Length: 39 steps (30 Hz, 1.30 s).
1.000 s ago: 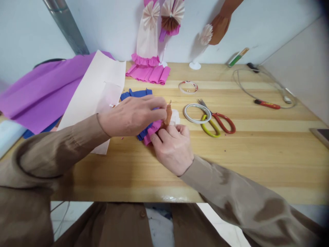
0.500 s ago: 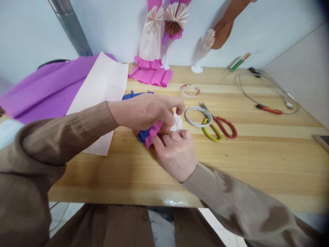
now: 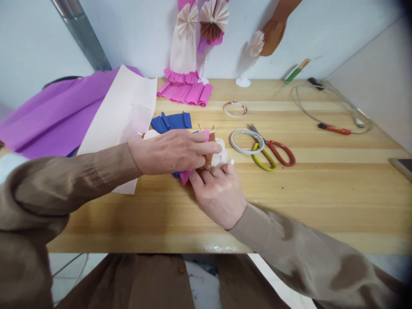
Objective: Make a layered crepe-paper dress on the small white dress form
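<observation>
Layered crepe paper [image 3: 184,177] in pink, blue and brown lies on the table between my hands, mostly covered by them. My left hand [image 3: 172,151] reaches across the top of the layers, fingers bent down onto the pink and brown part. At the lower edge, my right hand [image 3: 220,193] is closed, its thumb and fingers pinching the paper. A pale, rounded paper piece [image 3: 219,151] sticks out to the right between the two hands. Behind my left hand lies a folded blue crepe strip [image 3: 172,122]. What is under my palms is hidden.
Right of my hands are a white tape roll [image 3: 246,141] and scissors [image 3: 273,150] with red and yellow handles. A patterned ring [image 3: 235,109] lies behind them. Cream paper [image 3: 117,116] and purple crepe [image 3: 61,109] spread out left. A cable [image 3: 298,101] lies far right.
My left hand has shifted down and left, its raised fingers now lowered onto the paper. More of the blue strip behind it shows. My right hand keeps its pinch. The view has shifted slightly.
</observation>
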Each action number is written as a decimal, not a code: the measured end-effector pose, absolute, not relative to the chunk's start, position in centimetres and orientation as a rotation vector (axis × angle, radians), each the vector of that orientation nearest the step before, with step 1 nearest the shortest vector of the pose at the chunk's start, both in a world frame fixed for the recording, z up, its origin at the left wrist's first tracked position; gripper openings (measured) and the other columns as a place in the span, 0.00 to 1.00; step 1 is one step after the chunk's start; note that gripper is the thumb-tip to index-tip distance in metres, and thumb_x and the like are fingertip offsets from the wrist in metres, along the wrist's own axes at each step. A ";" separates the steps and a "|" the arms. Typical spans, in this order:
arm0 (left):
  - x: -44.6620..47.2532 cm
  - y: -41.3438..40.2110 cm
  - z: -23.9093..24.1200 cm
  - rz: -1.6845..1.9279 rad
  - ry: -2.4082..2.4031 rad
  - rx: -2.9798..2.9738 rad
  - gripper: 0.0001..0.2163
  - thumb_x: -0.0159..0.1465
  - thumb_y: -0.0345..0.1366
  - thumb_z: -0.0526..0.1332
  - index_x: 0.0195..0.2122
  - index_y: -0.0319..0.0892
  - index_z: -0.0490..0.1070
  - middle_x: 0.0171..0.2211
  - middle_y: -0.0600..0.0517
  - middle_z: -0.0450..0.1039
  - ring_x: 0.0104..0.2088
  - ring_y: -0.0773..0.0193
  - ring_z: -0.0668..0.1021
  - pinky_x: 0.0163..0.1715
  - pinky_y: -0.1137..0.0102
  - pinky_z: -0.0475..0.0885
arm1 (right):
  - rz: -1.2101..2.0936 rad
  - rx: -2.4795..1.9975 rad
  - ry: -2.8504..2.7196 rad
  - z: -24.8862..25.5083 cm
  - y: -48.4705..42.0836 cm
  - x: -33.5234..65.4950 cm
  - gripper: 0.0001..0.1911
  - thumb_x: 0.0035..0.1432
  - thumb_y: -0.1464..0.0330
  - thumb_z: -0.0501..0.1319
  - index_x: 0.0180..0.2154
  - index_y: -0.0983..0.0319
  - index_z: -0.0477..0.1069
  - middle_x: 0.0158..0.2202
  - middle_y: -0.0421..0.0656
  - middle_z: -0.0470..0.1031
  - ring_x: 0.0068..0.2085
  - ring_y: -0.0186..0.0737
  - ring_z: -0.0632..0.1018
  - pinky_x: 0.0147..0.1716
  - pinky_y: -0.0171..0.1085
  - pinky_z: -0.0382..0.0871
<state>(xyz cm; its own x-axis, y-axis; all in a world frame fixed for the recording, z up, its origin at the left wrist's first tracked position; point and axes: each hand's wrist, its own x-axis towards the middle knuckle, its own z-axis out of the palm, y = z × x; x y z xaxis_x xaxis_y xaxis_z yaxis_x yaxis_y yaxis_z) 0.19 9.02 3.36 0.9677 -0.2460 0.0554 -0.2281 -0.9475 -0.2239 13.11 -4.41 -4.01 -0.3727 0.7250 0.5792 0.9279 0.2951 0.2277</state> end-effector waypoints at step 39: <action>0.1 7.6 3.8 -0.467 0.254 -2.856 0.17 0.72 0.28 0.49 0.27 0.40 0.70 0.50 0.51 0.75 0.35 0.64 0.70 0.30 0.65 0.66 | -0.542 -1.241 -1.859 -2.0 -7.2 18.0 0.29 0.57 0.78 0.59 0.60 0.61 0.64 0.25 0.39 0.69 0.25 0.37 0.68 0.26 0.39 0.64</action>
<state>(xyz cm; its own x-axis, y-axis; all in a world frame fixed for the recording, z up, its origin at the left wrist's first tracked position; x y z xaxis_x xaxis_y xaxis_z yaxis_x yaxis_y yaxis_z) 0.12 7.62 3.81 0.9340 -0.2069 0.2913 -0.1316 -0.9572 -0.2578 17.99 -7.17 -2.04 -0.1810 0.5511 0.8146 0.9026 0.4220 -0.0850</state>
